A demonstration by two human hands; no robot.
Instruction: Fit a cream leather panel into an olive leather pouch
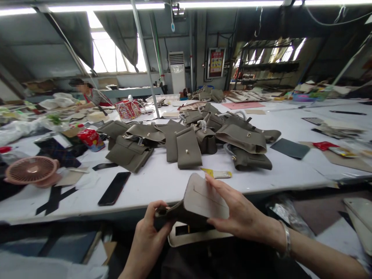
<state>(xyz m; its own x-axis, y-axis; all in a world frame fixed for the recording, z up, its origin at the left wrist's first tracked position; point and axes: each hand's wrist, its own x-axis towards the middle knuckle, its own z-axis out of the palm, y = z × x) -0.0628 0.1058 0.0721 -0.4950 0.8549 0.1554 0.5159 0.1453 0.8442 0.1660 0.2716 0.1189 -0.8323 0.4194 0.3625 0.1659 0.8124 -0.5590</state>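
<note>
The left hand (149,234) pinches an olive-grey, pale-lined leather-like bag piece (203,197) before the white worktable (157,186); the right hand (240,215), thumb and fingers parted, spans its flap. It looks light, bendable, best held by edges. Lettering on a shiny red packet (91,140) and a framed red-yellow poster (216,63) is too small to read.

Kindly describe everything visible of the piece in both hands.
The piece looks like leather, dark olive-grey, with a pale grey flap that has a rounded corner and thin lines. The left hand pinches its dark left end; the right hand holds the flap's right side. It is tilted, by the table's near edge. Whether the pale rim below belongs to it is unclear.
</note>
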